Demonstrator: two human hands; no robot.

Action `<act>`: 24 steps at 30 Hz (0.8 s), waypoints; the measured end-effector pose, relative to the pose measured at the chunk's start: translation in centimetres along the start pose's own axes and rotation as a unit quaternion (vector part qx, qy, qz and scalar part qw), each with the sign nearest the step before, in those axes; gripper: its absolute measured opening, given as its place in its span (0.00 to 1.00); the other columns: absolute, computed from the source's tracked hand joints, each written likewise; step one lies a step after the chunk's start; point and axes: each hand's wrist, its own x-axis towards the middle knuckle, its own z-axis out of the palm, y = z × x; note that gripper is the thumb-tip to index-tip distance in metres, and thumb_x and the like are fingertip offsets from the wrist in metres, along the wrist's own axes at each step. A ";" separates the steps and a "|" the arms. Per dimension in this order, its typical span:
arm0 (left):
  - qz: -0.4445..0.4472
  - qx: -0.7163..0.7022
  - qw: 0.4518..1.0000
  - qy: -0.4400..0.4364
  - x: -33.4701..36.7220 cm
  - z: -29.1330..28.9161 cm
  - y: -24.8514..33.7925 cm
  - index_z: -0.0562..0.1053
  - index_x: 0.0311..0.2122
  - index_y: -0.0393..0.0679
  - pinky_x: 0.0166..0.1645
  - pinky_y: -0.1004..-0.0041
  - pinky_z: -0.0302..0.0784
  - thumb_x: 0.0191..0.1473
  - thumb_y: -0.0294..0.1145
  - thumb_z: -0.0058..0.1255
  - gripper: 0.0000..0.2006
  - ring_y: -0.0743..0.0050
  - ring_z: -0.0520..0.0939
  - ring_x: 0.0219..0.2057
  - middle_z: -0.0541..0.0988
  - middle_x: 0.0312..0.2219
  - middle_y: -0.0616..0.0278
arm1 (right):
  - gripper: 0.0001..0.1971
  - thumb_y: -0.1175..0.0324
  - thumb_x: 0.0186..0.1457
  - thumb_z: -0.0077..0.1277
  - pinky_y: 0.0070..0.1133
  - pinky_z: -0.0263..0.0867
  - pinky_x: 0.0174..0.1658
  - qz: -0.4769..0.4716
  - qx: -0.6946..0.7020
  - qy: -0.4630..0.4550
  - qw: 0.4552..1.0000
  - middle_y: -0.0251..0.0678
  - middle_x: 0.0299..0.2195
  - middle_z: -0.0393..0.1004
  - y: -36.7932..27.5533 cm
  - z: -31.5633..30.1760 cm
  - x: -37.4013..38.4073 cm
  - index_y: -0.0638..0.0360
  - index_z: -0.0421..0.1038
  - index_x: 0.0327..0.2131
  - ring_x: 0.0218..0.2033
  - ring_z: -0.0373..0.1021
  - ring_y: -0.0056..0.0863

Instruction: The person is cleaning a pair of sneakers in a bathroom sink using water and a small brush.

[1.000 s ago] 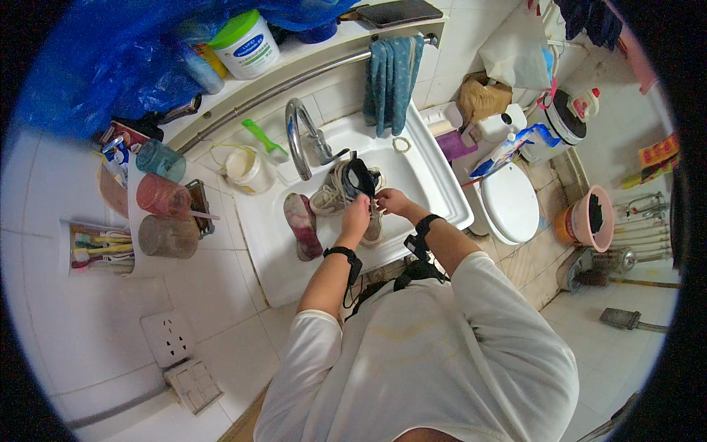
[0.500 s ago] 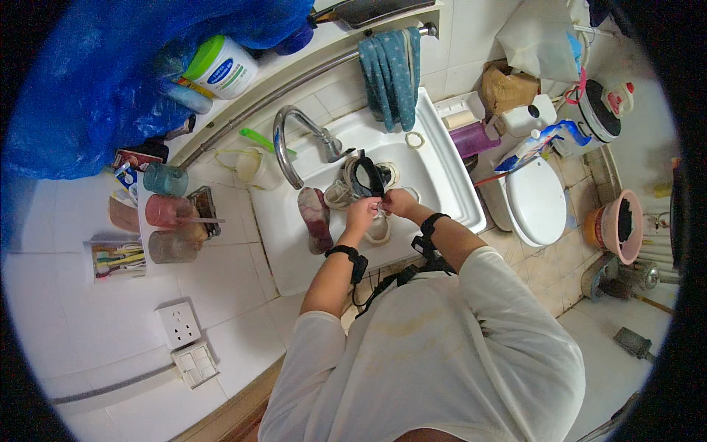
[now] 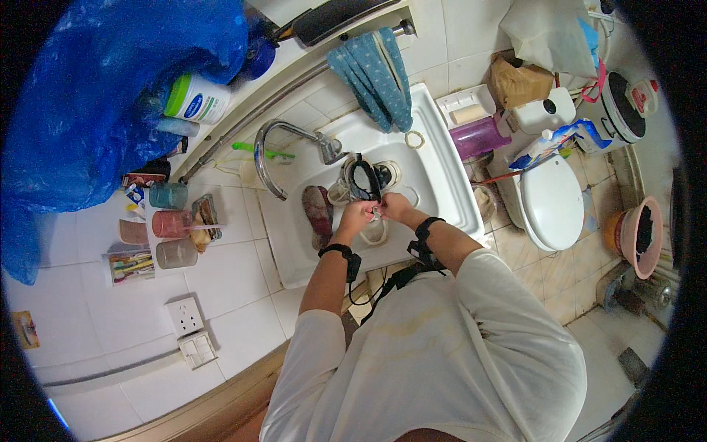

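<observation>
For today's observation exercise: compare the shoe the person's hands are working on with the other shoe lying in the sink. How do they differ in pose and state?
The held shoe is lifted and tipped so its dark opening faces the camera, and the left hand and right hand both grip near its lower edge. The other shoe lies flat in the sink with its reddish-brown inside showing, and no hand touches it. Both sit in the same white basin below the tap.

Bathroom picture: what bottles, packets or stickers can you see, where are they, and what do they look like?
Tub: upper-left ledge, on its side, white, green lid, blue label.
Jug: right of sink, white, dark cap.
Refill pouch: above the toilet, blue and white.
Sticker: left wall, small, yellowish.
</observation>
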 end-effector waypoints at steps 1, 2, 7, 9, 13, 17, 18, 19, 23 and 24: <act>-0.003 0.002 1.000 0.001 0.2 -0.1 -0.3 0.72 0.45 0.41 0.34 0.75 0.72 0.42 0.17 0.49 0.20 0.72 0.77 0.29 0.77 0.30 0.57 | 0.10 0.62 0.43 0.52 0.30 0.65 0.31 -0.002 0.002 -0.002 1.000 0.41 0.20 0.73 0.3 -0.1 0.1 0.61 0.72 0.22 0.26 0.71 0.38; 0.030 0.030 0.999 0.003 0.1 -0.1 -0.2 0.71 0.45 0.41 0.34 0.74 0.72 0.42 0.18 0.49 0.20 0.72 0.77 0.29 0.77 0.29 0.57 | 0.10 0.63 0.42 0.53 0.29 0.66 0.31 -0.024 -0.003 0.009 1.000 0.41 0.20 0.73 0.6 0.0 0.1 0.61 0.72 0.22 0.26 0.71 0.39; -0.038 -0.057 0.997 0.036 -0.3 0.4 2.3 0.72 0.42 0.41 0.33 0.72 0.73 0.44 0.20 0.49 0.16 0.68 0.78 0.29 0.77 0.27 0.54 | 0.09 0.65 0.38 0.53 0.29 0.66 0.33 -0.025 0.052 -0.009 0.998 0.42 0.22 0.74 2.0 0.4 0.5 0.60 0.73 0.23 0.27 0.71 0.40; -0.005 0.122 0.990 0.071 -1.1 0.2 3.8 0.71 0.38 0.38 0.37 0.73 0.73 0.45 0.26 0.53 0.13 0.68 0.79 0.31 0.78 0.30 0.55 | 0.09 0.65 0.38 0.52 0.30 0.66 0.34 -0.041 -0.034 0.033 0.998 0.44 0.24 0.74 1.5 0.7 0.4 0.58 0.73 0.24 0.28 0.71 0.41; -0.025 0.160 0.982 0.099 -1.5 -0.3 4.6 0.71 0.35 0.38 0.38 0.70 0.73 0.44 0.30 0.55 0.12 0.64 0.79 0.33 0.78 0.31 0.55 | 0.09 0.65 0.38 0.50 0.32 0.66 0.34 -0.048 -0.044 0.056 0.996 0.46 0.24 0.73 0.0 0.6 -0.2 0.57 0.74 0.25 0.29 0.71 0.42; -0.001 0.128 0.989 0.075 -1.3 -0.7 4.7 0.72 0.34 0.38 0.36 0.70 0.73 0.44 0.31 0.55 0.11 0.63 0.80 0.32 0.78 0.30 0.53 | 0.09 0.64 0.40 0.49 0.33 0.66 0.34 -0.024 -0.106 0.079 0.991 0.46 0.24 0.73 -0.5 0.7 -0.2 0.57 0.74 0.25 0.29 0.71 0.43; -0.007 0.116 0.991 0.064 -1.2 -0.8 4.6 0.72 0.33 0.37 0.38 0.70 0.73 0.44 0.32 0.56 0.11 0.64 0.80 0.33 0.78 0.31 0.54 | 0.09 0.64 0.41 0.49 0.33 0.66 0.34 -0.030 -0.147 0.088 0.985 0.45 0.24 0.73 -0.6 0.8 -0.2 0.57 0.74 0.25 0.29 0.71 0.42; -0.001 0.111 0.992 0.060 -1.1 -0.8 4.5 0.72 0.33 0.37 0.38 0.70 0.73 0.44 0.32 0.56 0.11 0.64 0.80 0.33 0.78 0.31 0.54 | 0.09 0.64 0.41 0.49 0.33 0.66 0.34 -0.025 -0.153 0.091 0.984 0.45 0.24 0.73 -0.7 0.8 -0.1 0.57 0.74 0.25 0.29 0.71 0.42; 0.042 0.073 0.994 0.063 -0.9 -0.9 2.6 0.72 0.33 0.38 0.36 0.71 0.73 0.44 0.32 0.55 0.11 0.66 0.80 0.32 0.78 0.29 0.55 | 0.09 0.63 0.44 0.49 0.32 0.66 0.33 -0.017 -0.140 0.097 0.985 0.45 0.22 0.73 -1.6 1.3 -0.6 0.59 0.73 0.24 0.27 0.71 0.41; 0.048 0.068 0.994 0.068 -0.8 -0.9 2.3 0.72 0.33 0.39 0.35 0.71 0.73 0.45 0.32 0.55 0.10 0.66 0.80 0.31 0.78 0.28 0.55 | 0.09 0.64 0.45 0.49 0.30 0.66 0.32 -0.009 -0.102 0.121 0.987 0.43 0.21 0.73 -1.7 1.6 -0.8 0.60 0.72 0.24 0.26 0.71 0.39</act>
